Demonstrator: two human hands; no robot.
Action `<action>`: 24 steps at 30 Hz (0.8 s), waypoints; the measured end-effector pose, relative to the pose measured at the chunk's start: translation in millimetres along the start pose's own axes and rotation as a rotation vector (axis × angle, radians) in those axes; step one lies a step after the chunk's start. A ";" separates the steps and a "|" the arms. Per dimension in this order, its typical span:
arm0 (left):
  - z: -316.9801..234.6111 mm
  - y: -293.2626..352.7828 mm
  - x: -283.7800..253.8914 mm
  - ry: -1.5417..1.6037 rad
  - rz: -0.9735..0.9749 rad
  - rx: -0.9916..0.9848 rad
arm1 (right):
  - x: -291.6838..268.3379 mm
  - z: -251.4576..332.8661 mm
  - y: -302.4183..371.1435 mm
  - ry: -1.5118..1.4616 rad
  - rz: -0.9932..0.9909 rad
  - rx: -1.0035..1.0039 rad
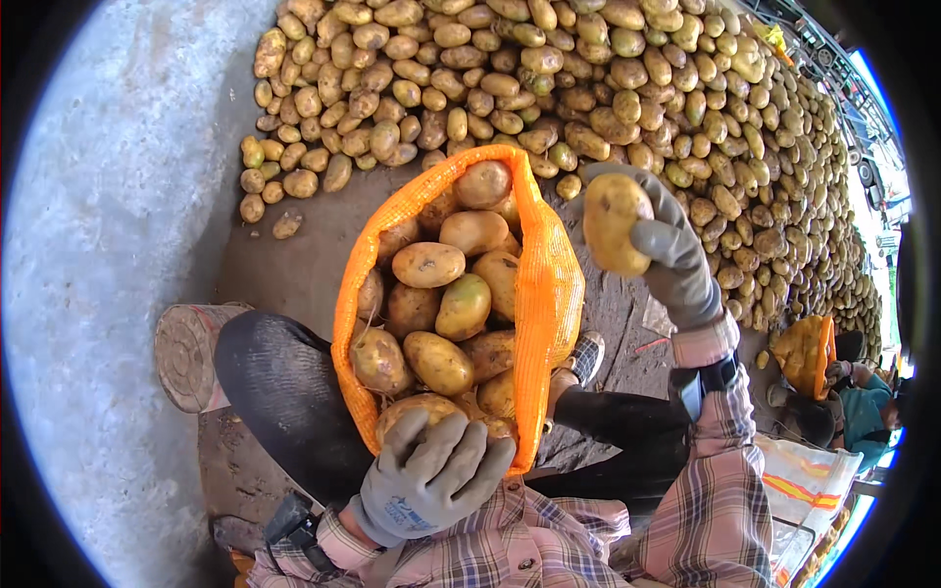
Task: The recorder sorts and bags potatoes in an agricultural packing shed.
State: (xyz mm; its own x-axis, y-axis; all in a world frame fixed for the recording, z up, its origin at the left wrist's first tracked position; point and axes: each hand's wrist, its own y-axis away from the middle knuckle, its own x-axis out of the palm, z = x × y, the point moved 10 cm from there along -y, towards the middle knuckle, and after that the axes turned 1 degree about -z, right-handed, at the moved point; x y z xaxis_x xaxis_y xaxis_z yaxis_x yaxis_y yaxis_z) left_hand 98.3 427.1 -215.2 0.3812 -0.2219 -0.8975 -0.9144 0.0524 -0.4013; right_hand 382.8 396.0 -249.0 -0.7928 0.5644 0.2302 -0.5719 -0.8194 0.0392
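While my right hand [678,263] gripped a potato [615,223], fingers and thumb closed round it, I held it beside the orange bag [555,304], out past its right edge. My left hand [428,482] lay back up at the near rim, fingers spread over another potato [402,414]; I could not tell whether they clasped it, the mesh or neither.

The bag gaped open between my legs [279,397], with many potatoes [428,265] inside. From above I could not judge how near the top they came, but if they were close to it, one more set down carelessly could have rolled over the edge. The near side worried me most: had the rim sagged there, the potato under my fingers might have tumbled out. A knock from my right wrist could have folded the right wall inward or tipped the bag. And had my grip loosened, that smooth, rounded potato could have slipped from the glove and dropped near my shoe [588,358], short of the heap [461,73].
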 end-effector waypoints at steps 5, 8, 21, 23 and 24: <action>-5.7 -10.3 -0.6 0.028 -0.009 0.083 | 124.4 55.8 29.1 0.594 0.274 -0.479; -11.0 -14.7 -1.7 0.083 -0.009 0.139 | 178.2 44.6 39.2 1.239 0.192 -0.784; 4.3 -10.7 -3.1 0.128 0.121 0.158 | 10.2 9.1 -90.5 0.838 -0.133 -0.733; 4.3 -11.4 -1.0 0.135 0.182 0.122 | -78.2 -58.9 -148.4 1.394 -0.307 -0.435; 4.3 -13.2 -0.1 0.166 0.200 0.107 | -114.1 -105.0 -172.7 1.461 -0.210 -0.267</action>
State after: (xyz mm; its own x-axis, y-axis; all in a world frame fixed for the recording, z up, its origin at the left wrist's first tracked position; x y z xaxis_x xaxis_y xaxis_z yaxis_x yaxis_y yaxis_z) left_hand 110.9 430.7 -210.6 0.1587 -0.3523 -0.9223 -0.9463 0.2121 -0.2439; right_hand 550.0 483.7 -384.2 -0.1072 0.3982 -0.9110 -0.5914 -0.7621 -0.2635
